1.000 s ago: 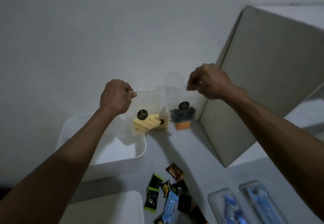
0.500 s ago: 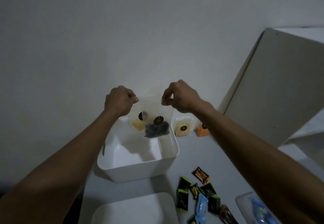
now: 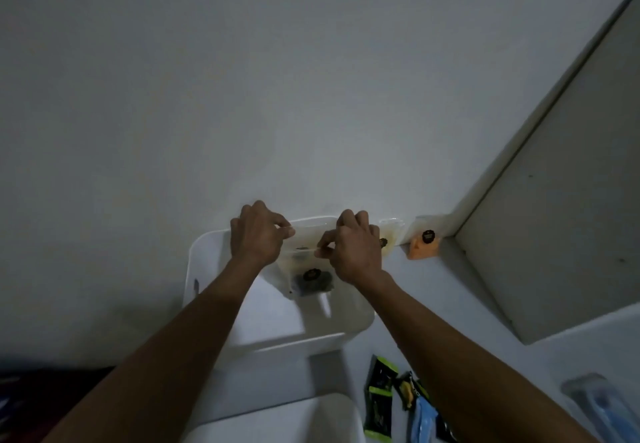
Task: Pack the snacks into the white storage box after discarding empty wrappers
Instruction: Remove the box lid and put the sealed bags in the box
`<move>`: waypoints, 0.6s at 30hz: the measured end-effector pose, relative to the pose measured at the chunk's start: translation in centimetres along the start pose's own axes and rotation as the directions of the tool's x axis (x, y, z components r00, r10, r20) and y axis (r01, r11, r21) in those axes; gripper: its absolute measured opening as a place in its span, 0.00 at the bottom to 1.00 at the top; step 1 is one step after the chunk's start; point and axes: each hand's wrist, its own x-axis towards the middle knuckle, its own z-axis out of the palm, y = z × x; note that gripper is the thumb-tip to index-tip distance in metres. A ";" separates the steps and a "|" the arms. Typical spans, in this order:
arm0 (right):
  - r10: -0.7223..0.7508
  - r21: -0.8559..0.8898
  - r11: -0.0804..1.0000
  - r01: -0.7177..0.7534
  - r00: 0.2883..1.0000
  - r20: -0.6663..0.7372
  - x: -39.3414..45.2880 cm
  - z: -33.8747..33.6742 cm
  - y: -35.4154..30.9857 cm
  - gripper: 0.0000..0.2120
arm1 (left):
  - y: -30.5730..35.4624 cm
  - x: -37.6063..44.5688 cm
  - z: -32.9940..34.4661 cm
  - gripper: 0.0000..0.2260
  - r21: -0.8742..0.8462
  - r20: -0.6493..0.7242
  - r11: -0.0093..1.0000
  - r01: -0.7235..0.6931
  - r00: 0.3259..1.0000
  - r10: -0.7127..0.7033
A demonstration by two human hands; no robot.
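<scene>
Centrally, your left hand [image 3: 258, 234] and right hand [image 3: 353, 250] each pinch a top corner of a clear snack bag [image 3: 306, 269], fingers curled tight on its edge. It hangs inside the white storage box [image 3: 207, 245], its dark contents and black round label low in the bag. Just right of the box, against the wall, stand a yellowish pouch [image 3: 389, 238] and an orange pouch [image 3: 423, 247]. Green and blue wrapped snacks [image 3: 398, 401] lie on the table, lower right.
</scene>
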 end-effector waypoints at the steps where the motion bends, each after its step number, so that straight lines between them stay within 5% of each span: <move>1: 0.010 -0.005 1.000 -0.010 1.000 -0.004 0.2 0.8 0.4 0.09 | -0.1 0.2 0.7 0.05 0.012 0.014 1.000 0.000 1.000 0.000; 18: 0.020 -0.036 0.999 -0.023 0.998 -0.066 3.0 5.3 3.1 0.15 | -1.2 1.2 5.0 0.12 -0.015 -0.034 1.000 0.009 0.999 -0.010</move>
